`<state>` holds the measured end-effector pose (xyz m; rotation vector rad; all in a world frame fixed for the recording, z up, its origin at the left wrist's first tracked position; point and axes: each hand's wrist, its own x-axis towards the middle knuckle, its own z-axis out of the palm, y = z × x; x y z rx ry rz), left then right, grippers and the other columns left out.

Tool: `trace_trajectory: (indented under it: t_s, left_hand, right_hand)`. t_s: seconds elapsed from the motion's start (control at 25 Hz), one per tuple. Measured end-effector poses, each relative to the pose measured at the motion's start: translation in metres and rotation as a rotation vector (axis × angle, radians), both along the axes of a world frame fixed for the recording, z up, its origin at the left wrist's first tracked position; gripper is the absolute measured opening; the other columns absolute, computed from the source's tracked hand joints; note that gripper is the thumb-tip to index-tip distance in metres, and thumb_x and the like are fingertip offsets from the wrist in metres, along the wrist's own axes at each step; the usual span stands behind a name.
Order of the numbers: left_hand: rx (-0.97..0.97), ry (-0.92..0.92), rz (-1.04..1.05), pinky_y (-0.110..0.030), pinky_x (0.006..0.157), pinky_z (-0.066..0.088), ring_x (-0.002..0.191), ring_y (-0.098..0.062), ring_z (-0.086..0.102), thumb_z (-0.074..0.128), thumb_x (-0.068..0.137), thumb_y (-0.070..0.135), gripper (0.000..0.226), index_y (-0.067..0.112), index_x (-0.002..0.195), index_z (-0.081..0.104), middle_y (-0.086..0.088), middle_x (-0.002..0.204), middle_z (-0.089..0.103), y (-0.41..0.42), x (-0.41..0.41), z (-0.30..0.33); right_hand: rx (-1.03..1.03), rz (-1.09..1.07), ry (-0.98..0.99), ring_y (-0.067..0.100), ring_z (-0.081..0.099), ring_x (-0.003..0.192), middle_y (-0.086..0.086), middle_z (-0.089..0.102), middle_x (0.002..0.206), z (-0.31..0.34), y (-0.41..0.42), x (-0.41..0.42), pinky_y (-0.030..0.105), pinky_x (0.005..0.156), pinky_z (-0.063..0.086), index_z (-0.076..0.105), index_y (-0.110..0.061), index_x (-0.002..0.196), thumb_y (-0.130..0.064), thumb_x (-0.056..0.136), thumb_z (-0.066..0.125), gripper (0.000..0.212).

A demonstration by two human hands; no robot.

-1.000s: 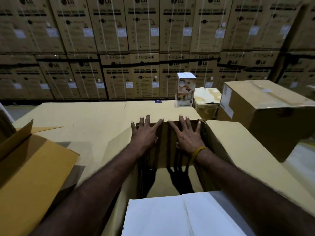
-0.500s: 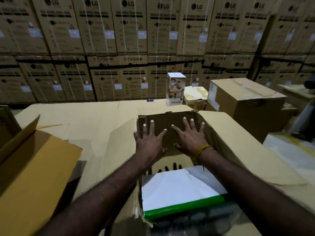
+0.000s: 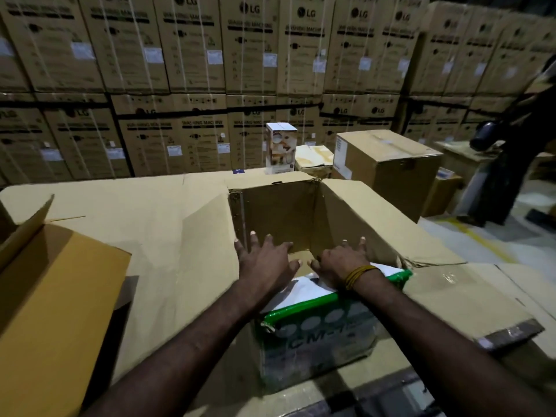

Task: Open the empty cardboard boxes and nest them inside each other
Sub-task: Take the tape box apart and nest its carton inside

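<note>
Cardboard box (image 3: 279,212) upright (mouth upward).

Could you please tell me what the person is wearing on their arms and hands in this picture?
Both forearms are bare, with no sleeves in view, and neither the left hand nor the right hand wears a glove. The right wrist carries a band of yellow-orange threads. No rings or watch are visible.

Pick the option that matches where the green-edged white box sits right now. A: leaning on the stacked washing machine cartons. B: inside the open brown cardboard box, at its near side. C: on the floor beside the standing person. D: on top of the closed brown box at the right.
B: the green-edged white box sits within the open brown cardboard box, under both hands.
</note>
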<state>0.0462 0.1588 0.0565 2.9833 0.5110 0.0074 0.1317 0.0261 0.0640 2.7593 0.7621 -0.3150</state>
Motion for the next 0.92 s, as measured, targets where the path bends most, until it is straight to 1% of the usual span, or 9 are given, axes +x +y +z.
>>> trace_trajectory:
  t_s: [0.16, 0.24, 0.32, 0.48, 0.56, 0.64, 0.72, 0.84, 0.92]
  left_hand:
    - [0.008, -0.010, 0.007, -0.066, 0.114, -0.003, 0.148, -0.036, 0.020, 0.034, 0.095, 0.065, 0.058, 0.039, 0.147, 0.039, -0.002, 0.154, 0.041, -0.017, -0.021, -0.004]
    - [0.000, -0.010, 0.041, -0.065, 0.115, 0.000, 0.148, -0.034, 0.022, 0.034, 0.095, 0.065, 0.058, 0.040, 0.147, 0.038, -0.001, 0.154, 0.042, -0.026, -0.029, -0.004]
    - [-0.014, -0.066, 0.080, -0.063, 0.116, 0.004, 0.148, -0.033, 0.022, 0.034, 0.096, 0.063, 0.055, 0.041, 0.147, 0.037, -0.001, 0.155, 0.039, -0.037, -0.039, -0.003]
    - [0.009, -0.267, 0.093, -0.054, 0.119, 0.006, 0.152, -0.028, 0.005, 0.027, 0.103, 0.051, 0.054, 0.038, 0.155, 0.017, -0.006, 0.166, 0.008, -0.054, -0.056, -0.002]
    - [0.069, -0.375, 0.092, -0.054, 0.119, 0.008, 0.152, -0.027, 0.000, 0.027, 0.103, 0.051, 0.057, 0.038, 0.156, 0.010, -0.005, 0.166, 0.000, -0.060, -0.063, 0.002]
    - [0.153, -0.476, 0.087, -0.057, 0.117, 0.013, 0.152, -0.030, 0.004, 0.033, 0.101, 0.050, 0.061, 0.038, 0.156, 0.009, -0.007, 0.165, 0.005, -0.069, -0.069, 0.008]
    - [0.234, -0.601, 0.089, -0.061, 0.114, 0.017, 0.149, -0.037, 0.017, 0.049, 0.097, 0.045, 0.064, 0.036, 0.154, 0.022, -0.013, 0.160, 0.022, -0.086, -0.077, 0.016]
    - [0.343, -0.791, 0.103, -0.062, 0.115, 0.021, 0.138, -0.042, 0.033, 0.070, 0.083, 0.038, 0.070, 0.029, 0.146, 0.040, -0.019, 0.145, 0.038, -0.105, -0.086, 0.030]
    - [0.360, -0.862, 0.122, -0.058, 0.116, 0.020, 0.130, -0.038, 0.041, 0.075, 0.077, 0.034, 0.073, 0.030, 0.144, 0.045, -0.017, 0.134, 0.045, -0.116, -0.094, 0.039]
  right_hand:
    - [0.038, 0.118, 0.147, 0.039, 0.004, 0.150, 0.000, 0.028, 0.160, 0.006, -0.003, 0.000, 0.075, 0.107, -0.006, 0.034, -0.034, 0.150, -0.053, 0.101, 0.032, 0.052]
    - [0.019, 0.161, 0.181, 0.036, 0.014, 0.149, -0.001, 0.029, 0.160, 0.008, -0.003, -0.001, 0.074, 0.108, -0.006, 0.034, -0.033, 0.149, -0.051, 0.102, 0.032, 0.050]
    - [0.115, 0.156, 0.132, 0.033, 0.032, 0.141, 0.008, 0.041, 0.151, 0.007, -0.009, -0.004, 0.071, 0.111, -0.002, 0.046, -0.031, 0.141, -0.051, 0.101, 0.035, 0.046]
    - [0.521, 0.245, -0.193, 0.033, 0.042, 0.128, 0.014, 0.047, 0.131, 0.011, -0.029, -0.010, 0.059, 0.116, 0.012, 0.053, -0.028, 0.133, -0.052, 0.097, 0.041, 0.046]
    - [0.709, 0.344, -0.398, 0.035, 0.046, 0.122, 0.015, 0.050, 0.125, 0.016, -0.043, -0.016, 0.057, 0.112, 0.025, 0.055, -0.024, 0.135, -0.053, 0.094, 0.039, 0.053]
    - [0.806, 0.378, -0.539, 0.036, 0.045, 0.124, 0.017, 0.050, 0.126, 0.017, -0.058, -0.023, 0.059, 0.111, 0.029, 0.054, -0.021, 0.137, -0.055, 0.091, 0.035, 0.060]
    - [0.863, 0.395, -0.652, 0.036, 0.043, 0.125, 0.017, 0.050, 0.128, 0.020, -0.074, -0.034, 0.061, 0.111, 0.028, 0.052, -0.020, 0.139, -0.053, 0.092, 0.039, 0.059]
    - [0.943, 0.437, -0.784, 0.035, 0.044, 0.122, 0.017, 0.050, 0.126, 0.029, -0.092, -0.054, 0.061, 0.112, 0.027, 0.050, -0.021, 0.138, -0.044, 0.091, 0.055, 0.053]
    - [0.995, 0.434, -0.851, 0.034, 0.047, 0.119, 0.015, 0.052, 0.123, 0.031, -0.104, -0.067, 0.058, 0.113, 0.025, 0.051, -0.024, 0.134, -0.037, 0.088, 0.065, 0.050]
